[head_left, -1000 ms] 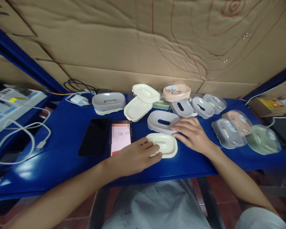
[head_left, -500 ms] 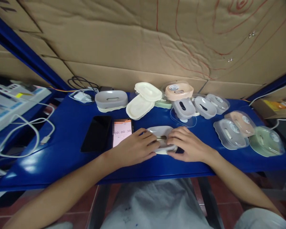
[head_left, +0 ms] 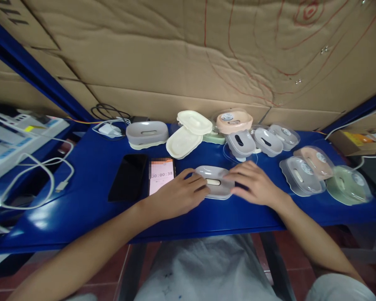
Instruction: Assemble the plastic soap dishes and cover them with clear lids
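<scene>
A grey oval soap dish (head_left: 221,192) lies on the blue table in front of me, with a cream-coloured strip showing in its central slot. My left hand (head_left: 188,190) is closed around the dish's left end, its curled fingers hiding that side. At the right end is my right hand (head_left: 253,182), fingers spread and thumb apart, close to the rim; whether the fingertips touch it is hard to tell. Just left of my left hand lies a phone with a lit timer screen (head_left: 161,177). Beside that phone is a dark phone (head_left: 127,177).
Behind the dish are two cream trays (head_left: 184,142), a grey soap dish (head_left: 147,133), a peach soap dish (head_left: 235,121) and several more grey ones. Lidded soap boxes (head_left: 303,177) stand at the right. A white cable (head_left: 50,167) and power strips lie left; cardboard rises behind.
My right hand has loosened and drawn slightly up and right from the dish. The dish now sits lower and flatter, with the cream strip filling its slot. My left hand stays at its left end.
</scene>
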The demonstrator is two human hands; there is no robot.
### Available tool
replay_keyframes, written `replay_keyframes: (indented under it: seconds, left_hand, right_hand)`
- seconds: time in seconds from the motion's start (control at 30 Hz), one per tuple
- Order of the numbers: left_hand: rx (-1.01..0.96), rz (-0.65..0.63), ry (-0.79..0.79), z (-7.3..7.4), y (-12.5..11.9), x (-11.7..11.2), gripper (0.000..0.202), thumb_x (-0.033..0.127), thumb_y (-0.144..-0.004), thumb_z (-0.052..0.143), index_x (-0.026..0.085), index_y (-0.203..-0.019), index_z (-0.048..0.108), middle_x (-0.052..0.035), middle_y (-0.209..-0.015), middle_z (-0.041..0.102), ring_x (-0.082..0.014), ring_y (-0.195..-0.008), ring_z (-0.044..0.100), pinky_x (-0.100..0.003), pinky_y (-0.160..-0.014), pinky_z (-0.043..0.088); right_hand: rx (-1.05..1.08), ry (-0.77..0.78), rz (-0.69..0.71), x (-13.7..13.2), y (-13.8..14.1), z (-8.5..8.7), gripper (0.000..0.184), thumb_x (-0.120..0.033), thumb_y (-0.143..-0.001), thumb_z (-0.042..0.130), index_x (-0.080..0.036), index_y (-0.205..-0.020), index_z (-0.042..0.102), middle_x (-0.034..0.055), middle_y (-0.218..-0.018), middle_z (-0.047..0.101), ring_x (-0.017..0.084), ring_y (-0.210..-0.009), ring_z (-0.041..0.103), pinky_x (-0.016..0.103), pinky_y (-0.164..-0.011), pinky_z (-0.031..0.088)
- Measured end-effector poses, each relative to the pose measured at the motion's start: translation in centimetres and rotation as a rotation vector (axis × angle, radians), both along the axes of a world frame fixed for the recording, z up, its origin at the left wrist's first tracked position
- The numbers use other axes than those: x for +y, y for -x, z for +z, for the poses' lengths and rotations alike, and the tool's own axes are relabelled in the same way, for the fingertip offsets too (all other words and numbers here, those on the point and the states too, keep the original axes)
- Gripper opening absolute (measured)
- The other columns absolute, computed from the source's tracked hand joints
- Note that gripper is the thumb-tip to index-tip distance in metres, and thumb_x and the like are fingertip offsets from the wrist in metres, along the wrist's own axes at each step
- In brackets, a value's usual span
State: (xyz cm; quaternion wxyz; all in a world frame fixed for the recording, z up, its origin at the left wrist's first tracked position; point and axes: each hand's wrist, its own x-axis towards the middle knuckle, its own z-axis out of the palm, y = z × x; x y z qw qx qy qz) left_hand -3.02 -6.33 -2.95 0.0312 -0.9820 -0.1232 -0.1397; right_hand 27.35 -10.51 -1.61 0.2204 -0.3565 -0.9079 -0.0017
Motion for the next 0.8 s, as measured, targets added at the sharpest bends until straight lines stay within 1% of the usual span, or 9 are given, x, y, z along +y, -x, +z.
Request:
replay_keyframes:
  seconds: [0.07,0.13,0.2,0.27,0.33,0.47,0.63,0.73,0.8]
  left_hand:
    - [0.002,0.003,-0.001,-0.1,0.0,0.0,0.012,0.021,-0.104,0.063,0.02,-0.115,0.069,-0.0065,-0.115,0.073,-0.0245,-0.111,0.067,-0.045,-0.109,0.043]
    - [-0.003,0.004,0.005,-0.2,0.1,-0.1,0.012,0.025,-0.104,0.066,0.02,-0.115,0.069,-0.0064,-0.117,0.073,-0.0245,-0.111,0.068,-0.045,-0.109,0.044]
    - [-0.008,-0.002,0.006,-0.2,0.1,-0.1,0.013,0.027,-0.104,0.067,0.02,-0.115,0.069,-0.0064,-0.117,0.073,-0.0244,-0.111,0.068,-0.044,-0.109,0.044]
    - [-0.006,-0.01,0.001,-0.1,0.1,0.0,0.012,0.026,-0.104,0.066,0.02,-0.114,0.069,-0.0065,-0.117,0.073,-0.0243,-0.111,0.068,-0.045,-0.11,0.044]
    - [-0.011,-0.011,-0.003,0.1,0.0,0.0,0.014,0.025,-0.105,0.064,0.02,-0.117,0.069,-0.0069,-0.118,0.074,-0.0247,-0.112,0.068,-0.045,-0.11,0.045]
    - [-0.067,0.011,-0.004,0.8,0.0,-0.3,0.037,0.022,-0.103,0.067,0.022,-0.14,0.061,-0.0114,-0.14,0.068,-0.0296,-0.127,0.065,-0.047,-0.11,0.05]
    - [-0.194,0.03,-0.056,1.1,0.2,-0.5,0.053,0.014,-0.098,0.071,0.026,-0.148,0.056,-0.0173,-0.159,0.052,-0.0351,-0.141,0.057,-0.053,-0.116,0.051]
    - [-0.222,0.044,-0.084,0.8,0.3,-0.4,0.058,0.016,-0.099,0.072,0.028,-0.152,0.052,-0.0181,-0.16,0.05,-0.0365,-0.144,0.055,-0.058,-0.119,0.05]
    - [-0.204,0.066,-0.077,0.6,0.3,-0.3,0.061,0.02,-0.099,0.075,0.029,-0.154,0.05,-0.0177,-0.163,0.049,-0.0374,-0.148,0.052,-0.059,-0.121,0.049]
  right_hand:
    - [-0.007,-0.041,-0.179,0.4,-1.5,0.3,0.027,-0.04,-0.109,0.06,-0.021,-0.12,0.075,0.0084,-0.113,0.079,0.025,-0.105,0.072,0.042,-0.094,0.05]
    - [-0.081,-0.06,-0.343,0.9,-3.0,0.2,0.026,-0.041,-0.106,0.063,-0.021,-0.118,0.076,0.0101,-0.114,0.08,0.029,-0.106,0.073,0.044,-0.095,0.05]
    - [-0.156,-0.025,-0.431,1.3,-4.2,-0.2,0.028,-0.043,-0.105,0.064,-0.021,-0.117,0.077,0.0117,-0.114,0.08,0.031,-0.105,0.074,0.046,-0.094,0.051]
    - [-0.169,0.034,-0.447,1.5,-4.8,-0.6,0.025,-0.04,-0.106,0.062,-0.022,-0.111,0.078,0.0109,-0.11,0.081,0.031,-0.102,0.075,0.047,-0.095,0.052]
    - [-0.064,0.086,-0.443,1.6,-4.7,-0.7,0.025,-0.039,-0.108,0.057,-0.023,-0.106,0.076,0.009,-0.107,0.081,0.029,-0.1,0.076,0.049,-0.099,0.053]
    - [0.416,0.265,-0.451,1.4,-3.8,0.3,0.028,-0.05,-0.108,0.057,-0.026,-0.11,0.071,0.0065,-0.108,0.081,0.026,-0.1,0.077,0.044,-0.095,0.059]
    - [0.982,0.716,-0.395,1.3,-2.9,0.5,0.038,-0.06,-0.102,0.065,-0.026,-0.117,0.072,0.0035,-0.094,0.077,0.021,-0.084,0.076,0.039,-0.082,0.066]
    - [1.025,0.913,-0.381,1.6,-2.1,-0.4,0.047,-0.063,-0.1,0.066,-0.022,-0.121,0.074,0.0055,-0.093,0.075,0.019,-0.076,0.072,0.035,-0.071,0.064]
    - [0.954,0.916,-0.389,1.7,-1.4,-1.1,0.052,-0.064,-0.101,0.064,-0.021,-0.129,0.073,0.0065,-0.096,0.075,0.017,-0.076,0.071,0.033,-0.068,0.062]
